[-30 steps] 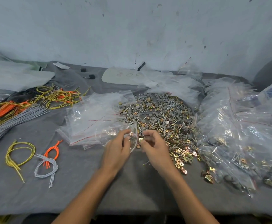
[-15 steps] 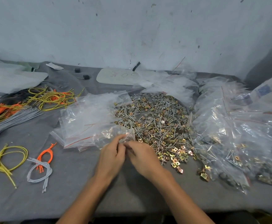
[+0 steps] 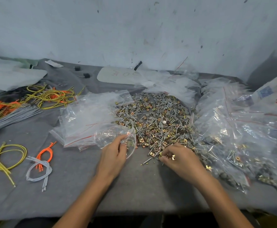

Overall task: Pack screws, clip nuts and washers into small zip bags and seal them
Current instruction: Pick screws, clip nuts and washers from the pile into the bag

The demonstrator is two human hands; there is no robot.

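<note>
Clear bag [image 3: 109, 134] is gripped by left hand [image 3: 114, 156]; right hand [image 3: 183, 159] pinches clip nuts [image 3: 173, 157] at the pile [image 3: 155, 119].

grey table [image 3: 142, 186], hardware pile [image 3: 157, 119], zip bags [image 3: 85, 119]

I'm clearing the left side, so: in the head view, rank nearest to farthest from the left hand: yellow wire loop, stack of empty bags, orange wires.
1. The stack of empty bags, just beyond the left hand.
2. The orange wires, to its left.
3. The yellow wire loop, farthest left.
</note>
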